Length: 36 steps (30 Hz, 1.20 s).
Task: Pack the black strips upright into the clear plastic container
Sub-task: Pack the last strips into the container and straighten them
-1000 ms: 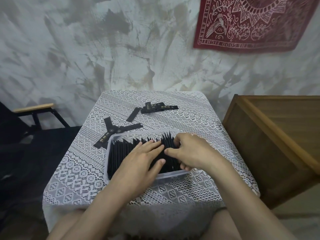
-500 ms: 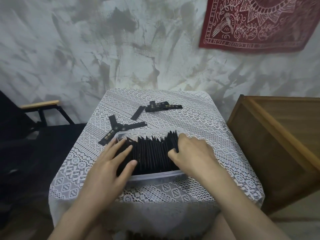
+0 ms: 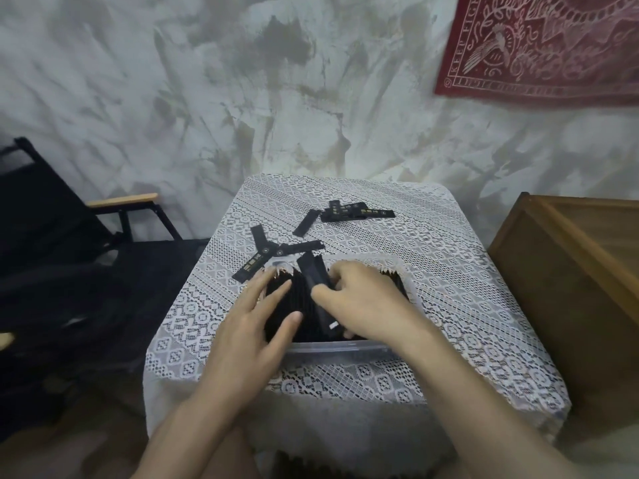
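A clear plastic container (image 3: pixel 342 348) sits on the lace-covered table, packed with several black strips standing upright (image 3: pixel 304 319). My right hand (image 3: pixel 366 299) pinches one black strip (image 3: pixel 316 285) that lies tilted across the top of the packed row. My left hand (image 3: pixel 256 323) rests with straight, spread fingers on the left part of the upright strips. Loose black strips lie on the cloth beyond the container: a crossed group (image 3: pixel 273 255) at the left and a small pile (image 3: pixel 352 210) farther back.
The table (image 3: pixel 466 305) is covered with white lace cloth. A wooden cabinet (image 3: pixel 570 271) stands close on the right. A black folding chair (image 3: pixel 69 229) with a wooden armrest stands at the left. A red wall hanging (image 3: pixel 539 50) is on the plaster wall behind.
My right hand has moved left over the row and now holds a strip lifted across the top. My left hand has shifted slightly right on the strips. The camera has turned left.
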Available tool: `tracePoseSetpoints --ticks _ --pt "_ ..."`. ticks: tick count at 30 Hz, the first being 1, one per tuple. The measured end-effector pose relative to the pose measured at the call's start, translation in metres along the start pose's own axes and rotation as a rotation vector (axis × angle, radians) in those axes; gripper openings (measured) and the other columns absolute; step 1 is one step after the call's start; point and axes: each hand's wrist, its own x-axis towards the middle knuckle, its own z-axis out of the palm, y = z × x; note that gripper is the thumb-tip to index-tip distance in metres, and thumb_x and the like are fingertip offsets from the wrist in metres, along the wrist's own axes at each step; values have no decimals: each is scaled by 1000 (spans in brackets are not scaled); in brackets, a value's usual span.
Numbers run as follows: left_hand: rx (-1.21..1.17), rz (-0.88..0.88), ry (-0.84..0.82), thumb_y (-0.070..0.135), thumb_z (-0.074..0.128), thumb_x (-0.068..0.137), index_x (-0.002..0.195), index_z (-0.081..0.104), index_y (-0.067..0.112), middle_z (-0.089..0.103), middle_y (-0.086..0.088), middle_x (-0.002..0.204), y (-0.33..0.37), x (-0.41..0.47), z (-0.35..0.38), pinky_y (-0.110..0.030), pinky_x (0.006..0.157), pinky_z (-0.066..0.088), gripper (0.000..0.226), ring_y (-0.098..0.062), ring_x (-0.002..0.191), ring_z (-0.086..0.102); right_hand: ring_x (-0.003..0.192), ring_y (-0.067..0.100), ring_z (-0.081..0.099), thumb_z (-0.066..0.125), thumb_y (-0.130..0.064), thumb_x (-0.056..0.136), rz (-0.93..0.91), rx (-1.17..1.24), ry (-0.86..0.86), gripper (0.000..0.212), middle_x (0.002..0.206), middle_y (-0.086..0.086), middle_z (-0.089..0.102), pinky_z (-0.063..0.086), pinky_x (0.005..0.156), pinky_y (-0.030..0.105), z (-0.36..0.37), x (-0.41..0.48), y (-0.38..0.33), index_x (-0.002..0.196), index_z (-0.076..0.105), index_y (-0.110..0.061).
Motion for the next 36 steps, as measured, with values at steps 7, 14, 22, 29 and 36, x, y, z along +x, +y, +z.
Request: tracePoseSetpoints --ticks 7,14,22,29,36 --pt "-65 -14 79 51 42 100 143 59 29 44 26 153 -12 -7 -2 -12 108 35 51 12 138 39 72 30 70 52 -49 92 -37 -96 17 31 85 6 72 57 77 42 35 15 -13 100 53 -19" --pt "-132 -39 136 48 46 100 139 63 26 60 17 140 -13 -4 -6 -18 110 40 48 9 132 48 67 20 71 51 -59 96 -31 -9 -4 34 78 -1 70 60 73 41 32 9 -7 110 52 -28" --pt "-139 -54 95 55 53 96 141 61 32 58 23 138 -7 -1 -13 -6 104 34 51 13 129 47 55 16 71 55 -39 101 -40 175 -66 12 69 0 72 57 56 28 36 10 -7 107 55 -29" --pt "-193 -117 88 44 56 95 139 63 32 55 30 137 -17 4 -13 -39 106 50 47 7 127 53 53 16 70 56 -41 100 -37 121 -61 15 68 1 73 59 55 27 37 13 -9 101 57 -27" --pt "-254 -86 106 47 56 96 138 64 28 60 21 138 -22 0 -11 -44 102 52 46 0 129 55 54 18 71 52 -41 101 -32 80 -84 20 65 1 73 61 61 33 38 13 -13 94 59 -24"
